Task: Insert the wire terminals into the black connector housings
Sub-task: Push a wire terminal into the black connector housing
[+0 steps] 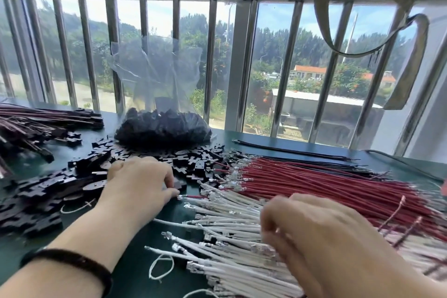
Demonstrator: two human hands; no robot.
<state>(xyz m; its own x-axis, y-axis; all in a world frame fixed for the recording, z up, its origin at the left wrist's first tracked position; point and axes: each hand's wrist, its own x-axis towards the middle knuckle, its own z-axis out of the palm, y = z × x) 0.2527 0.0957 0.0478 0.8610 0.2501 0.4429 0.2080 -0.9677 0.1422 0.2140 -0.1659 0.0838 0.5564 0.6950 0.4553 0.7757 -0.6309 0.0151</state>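
The head view shows a dark green table [135, 271] by a barred window. Far to the left of the big wire pile [314, 191] lies a heap of finished wires [36, 123] with black ends, so some work looks done. Lots is left: many loose black connector housings [79, 172] sit just left of the wire pile, and more fill a clear bag [162, 128] behind them. The red wires [326, 184] and white wires [242, 232] lie in rows, their shiny metal tips pointing left toward the housings. The left hand [137, 184] pinches a red wire's tip [186, 197] at the pile's left edge, beside one housing [180, 185]. The right hand [321, 237] is blurry over the white wires, fingers curled; I cannot tell if it holds one.
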